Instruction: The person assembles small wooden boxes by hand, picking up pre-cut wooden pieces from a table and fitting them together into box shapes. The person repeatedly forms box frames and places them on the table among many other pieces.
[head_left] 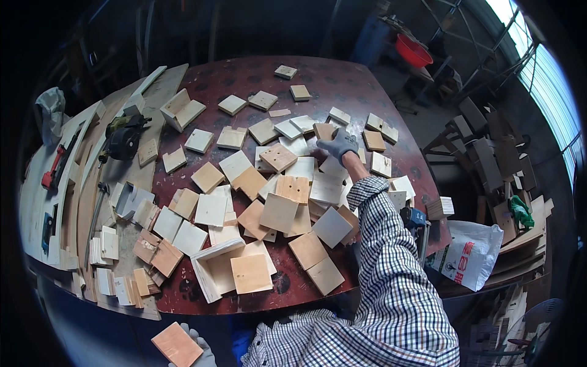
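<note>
My left hand (203, 350), in a grey glove, holds a square reddish wooden block (177, 345) below the table's front edge. My right arm stretches far over the table. At its end my right hand (340, 147), gloved in grey too, has its thumb and fingers around a small tan wooden block (324, 131) among the scattered pieces. Its fingertips are partly hidden. Pale square blocks lie around it, such as a two-holed block (279, 157) to its left and a tan block (374, 140) to its right. A larger stack (279, 213) sits nearer to me.
The dark red tabletop (330, 73) carries many loose blocks. An L-shaped wooden piece (214, 269) stands near its front edge. Left are a black-and-green power tool (124, 137), a red tool (55, 166) and a long clamp (98, 208). A white sack (469, 254) hangs at the right.
</note>
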`<state>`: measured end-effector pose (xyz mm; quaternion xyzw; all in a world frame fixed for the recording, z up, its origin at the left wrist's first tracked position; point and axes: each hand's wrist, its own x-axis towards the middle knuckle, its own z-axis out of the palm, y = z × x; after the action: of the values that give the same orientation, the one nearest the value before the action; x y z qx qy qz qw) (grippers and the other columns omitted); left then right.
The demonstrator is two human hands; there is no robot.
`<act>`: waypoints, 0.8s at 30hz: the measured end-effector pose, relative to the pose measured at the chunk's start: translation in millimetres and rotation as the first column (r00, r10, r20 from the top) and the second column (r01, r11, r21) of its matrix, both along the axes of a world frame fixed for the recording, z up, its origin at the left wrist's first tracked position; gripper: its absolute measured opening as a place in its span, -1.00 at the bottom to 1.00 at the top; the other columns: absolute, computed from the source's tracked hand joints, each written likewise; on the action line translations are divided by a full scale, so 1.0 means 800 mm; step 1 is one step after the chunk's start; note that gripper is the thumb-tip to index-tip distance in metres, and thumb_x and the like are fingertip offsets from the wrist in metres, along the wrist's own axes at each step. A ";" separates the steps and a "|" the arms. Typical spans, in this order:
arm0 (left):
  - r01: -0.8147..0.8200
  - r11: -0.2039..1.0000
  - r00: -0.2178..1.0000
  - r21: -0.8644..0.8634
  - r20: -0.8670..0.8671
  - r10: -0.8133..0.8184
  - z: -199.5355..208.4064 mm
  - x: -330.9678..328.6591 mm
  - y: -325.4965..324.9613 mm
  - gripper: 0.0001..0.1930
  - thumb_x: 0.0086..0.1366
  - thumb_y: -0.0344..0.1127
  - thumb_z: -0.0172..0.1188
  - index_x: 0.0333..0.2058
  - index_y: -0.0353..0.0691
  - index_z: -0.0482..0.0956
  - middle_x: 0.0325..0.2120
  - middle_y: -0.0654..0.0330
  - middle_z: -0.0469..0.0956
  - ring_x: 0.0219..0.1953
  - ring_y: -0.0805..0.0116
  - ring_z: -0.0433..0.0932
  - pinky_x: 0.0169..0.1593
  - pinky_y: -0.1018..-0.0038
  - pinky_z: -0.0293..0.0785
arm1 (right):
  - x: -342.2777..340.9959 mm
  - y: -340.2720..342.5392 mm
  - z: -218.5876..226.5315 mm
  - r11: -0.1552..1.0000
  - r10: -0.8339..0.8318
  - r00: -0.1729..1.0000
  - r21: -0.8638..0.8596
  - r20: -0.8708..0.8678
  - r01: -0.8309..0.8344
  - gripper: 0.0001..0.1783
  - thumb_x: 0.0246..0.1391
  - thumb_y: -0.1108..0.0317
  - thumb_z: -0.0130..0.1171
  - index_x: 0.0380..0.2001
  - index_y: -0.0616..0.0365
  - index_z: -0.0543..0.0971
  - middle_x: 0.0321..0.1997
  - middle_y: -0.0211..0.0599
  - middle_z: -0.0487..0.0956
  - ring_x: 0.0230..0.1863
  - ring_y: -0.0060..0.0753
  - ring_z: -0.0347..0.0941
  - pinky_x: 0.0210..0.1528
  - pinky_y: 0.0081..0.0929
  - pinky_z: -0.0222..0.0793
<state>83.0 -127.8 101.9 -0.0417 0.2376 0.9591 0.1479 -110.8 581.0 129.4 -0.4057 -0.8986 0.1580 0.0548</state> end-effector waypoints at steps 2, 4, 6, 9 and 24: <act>0.002 1.000 1.000 0.008 -0.021 -0.002 -0.001 0.002 0.001 0.07 0.21 0.03 0.45 0.55 -0.25 0.07 0.48 -0.21 0.23 0.37 -0.13 0.45 0.35 0.03 0.50 | 0.017 -0.015 0.022 0.995 0.079 0.991 0.072 -0.105 -0.072 -0.07 -0.15 -0.31 0.50 0.06 0.28 0.62 -0.02 -0.04 0.71 0.04 -0.08 0.66 0.11 -0.26 0.51; -0.026 0.999 0.997 0.025 -0.069 0.028 0.013 0.007 0.022 0.06 0.24 0.04 0.41 0.55 -0.27 0.04 0.49 -0.22 0.21 0.39 -0.15 0.42 0.37 0.04 0.48 | 0.043 -0.033 0.035 0.923 0.121 0.884 -0.277 -0.452 -0.267 -0.19 0.02 -0.19 0.50 0.10 0.30 0.59 -0.06 -0.14 0.70 0.03 -0.19 0.65 0.09 -0.35 0.51; -0.027 0.998 0.997 0.049 -0.072 0.031 0.019 0.009 0.029 0.05 0.27 0.03 0.38 0.56 -0.29 0.02 0.49 -0.23 0.20 0.41 -0.17 0.40 0.39 0.05 0.45 | 0.082 -0.083 0.063 0.488 -0.159 0.700 -0.672 -0.696 -0.558 -0.21 0.24 -0.08 0.37 0.30 0.30 0.45 0.21 0.01 0.57 0.20 -0.11 0.58 0.38 -0.17 0.42; -0.014 0.994 0.996 0.104 -0.082 0.023 0.017 0.014 0.040 0.02 0.30 0.05 0.34 0.55 -0.30 0.02 0.50 -0.24 0.19 0.42 -0.20 0.36 0.42 0.03 0.40 | 0.138 -0.151 0.090 -0.103 -0.213 0.576 -0.568 -0.790 -0.817 -0.10 0.40 -0.22 -0.02 0.49 0.30 0.23 0.42 0.22 0.41 0.42 0.14 0.42 0.49 0.14 0.30; -0.057 0.984 0.998 0.166 0.027 0.053 0.024 0.053 0.049 0.14 0.20 0.05 0.47 0.54 -0.36 -0.02 0.47 -0.30 0.18 0.42 -0.22 0.35 0.43 0.01 0.40 | 0.250 -0.313 0.093 0.401 0.325 0.678 -0.553 -0.660 -0.730 -0.05 -0.08 0.01 0.58 0.29 0.30 0.43 0.27 -0.11 0.49 0.35 -0.20 0.44 0.50 -0.20 0.23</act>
<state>125.2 -88.8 120.8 -0.0465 0.1536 0.9788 0.1270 89.5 330.9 203.5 -0.0191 -0.7737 0.6328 0.0224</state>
